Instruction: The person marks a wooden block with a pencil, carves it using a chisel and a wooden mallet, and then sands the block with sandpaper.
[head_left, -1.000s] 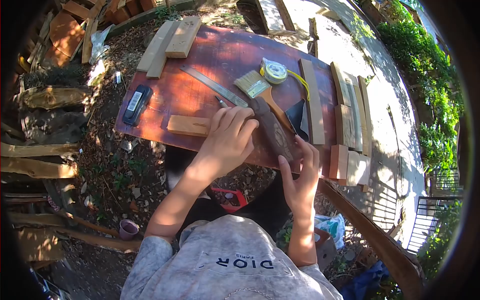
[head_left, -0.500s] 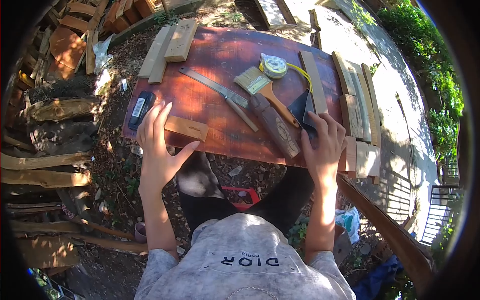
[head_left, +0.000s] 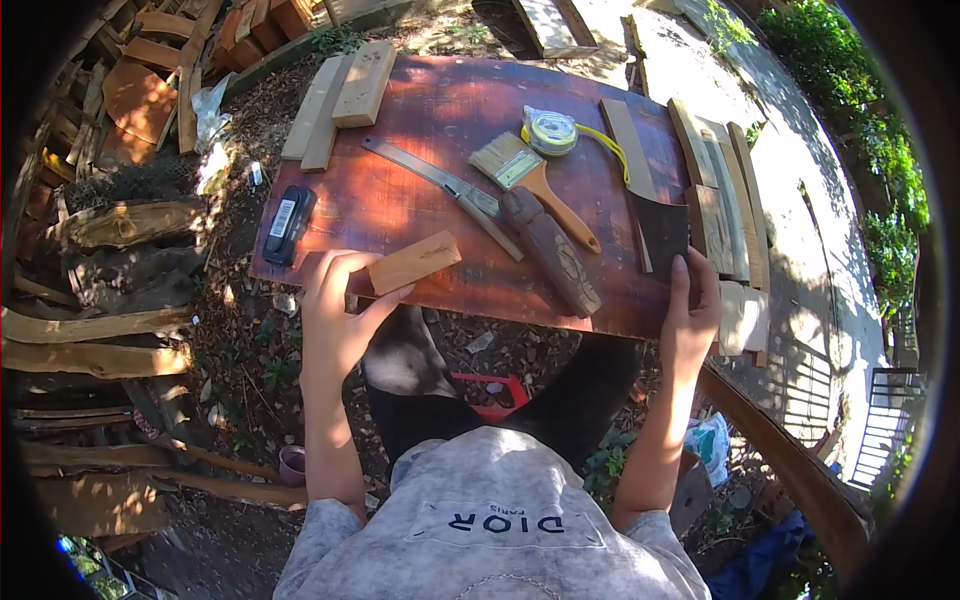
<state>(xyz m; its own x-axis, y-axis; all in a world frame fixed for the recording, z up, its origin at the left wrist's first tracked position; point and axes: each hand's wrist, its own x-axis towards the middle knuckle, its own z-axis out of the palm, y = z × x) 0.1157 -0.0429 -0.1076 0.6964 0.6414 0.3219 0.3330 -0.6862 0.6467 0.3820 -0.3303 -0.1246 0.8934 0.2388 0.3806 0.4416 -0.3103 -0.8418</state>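
Observation:
My left hand grips one end of a small reddish-brown wood block, tilted up at the near left of the table. At the right, a dark sheet that looks like sandpaper is pinched between the thumb and fingers of my right hand. A dark carved wooden piece lies between the hands. Beyond it rest a paintbrush, a yellow-and-white tape measure and a flat metal blade beside a pale-handled tool.
A black object with a white label lies on the left of the red-brown table. Pale wood boards sit at its far left corner, and several more wood pieces line the right edge. Stacked timber stands left.
My left hand has closed on the wood block, lifting and turning it. My right hand has moved right with the dark sheet, which is drawn away from the brush handle and carved piece.

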